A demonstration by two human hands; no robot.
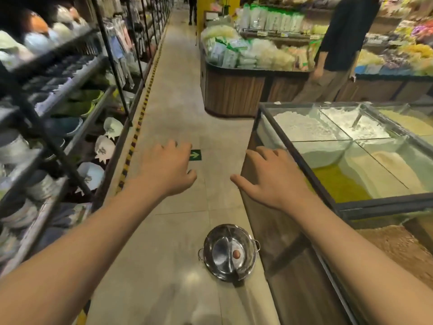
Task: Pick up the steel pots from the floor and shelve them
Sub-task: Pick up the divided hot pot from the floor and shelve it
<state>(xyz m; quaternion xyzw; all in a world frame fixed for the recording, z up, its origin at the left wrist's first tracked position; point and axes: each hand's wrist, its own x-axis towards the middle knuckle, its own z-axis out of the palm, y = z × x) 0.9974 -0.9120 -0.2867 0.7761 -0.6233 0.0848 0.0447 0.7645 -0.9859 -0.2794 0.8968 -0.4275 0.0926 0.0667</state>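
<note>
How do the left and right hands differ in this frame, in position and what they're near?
The left hand hovers over the open floor, nearer the shelves; the right hand hovers in front of the glass bin's corner. The left hand's fingers curl slightly downward; the right hand's spread flatter. Both are empty, palms down, well above the steel pot on the floor.

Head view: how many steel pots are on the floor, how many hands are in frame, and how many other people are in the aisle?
Steel pots on the floor: 1, a divided steel pot beside the glass-topped bin
Hands in frame: 2, left hand and right hand, both holding nothing
Other people: 2, one person by the produce stand, one person far down the aisle
Total: 5
</note>
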